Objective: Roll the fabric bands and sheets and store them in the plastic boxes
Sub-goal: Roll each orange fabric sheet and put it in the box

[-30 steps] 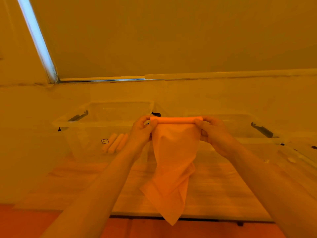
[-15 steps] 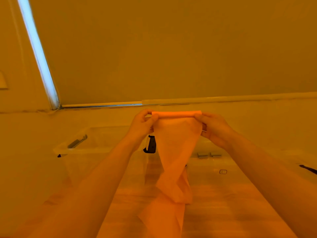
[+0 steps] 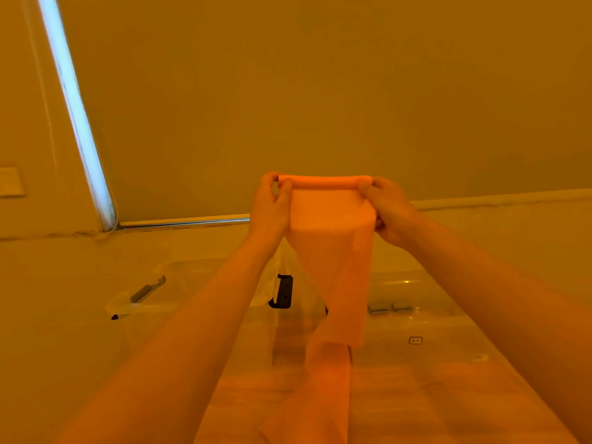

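Two clear plastic boxes stood on the wooden table [image 3: 400, 405], side by side towards its far edge: the left box [image 3: 150, 302] carried a grey latch [image 3: 148, 290] on its left rim and a black latch [image 3: 283, 291] on its right end, and the right box [image 3: 426, 315] showed a small label [image 3: 415, 340] on its near wall. The forearms crossed in front of both boxes and hid much of them, and the hanging cloth covered the gap between them. Behind the table ran a pale ledge, above it a plain wall, and a bright light strip [image 3: 75, 110] slanted down the wall to the far left corner; the whole room lay under an orange-yellow cast. The fabric sheet [image 3: 333, 257] was held in the air above the boxes, its top wound into a tight, level roll [image 3: 324, 182], the rest hanging thin and translucent, narrowing and twisting before its tail dropped towards the near edge of the table. The left hand [image 3: 272, 206] pinched the left end of the roll between thumb and fingers, and the right hand [image 3: 389, 209] grasped the right end in the same way.
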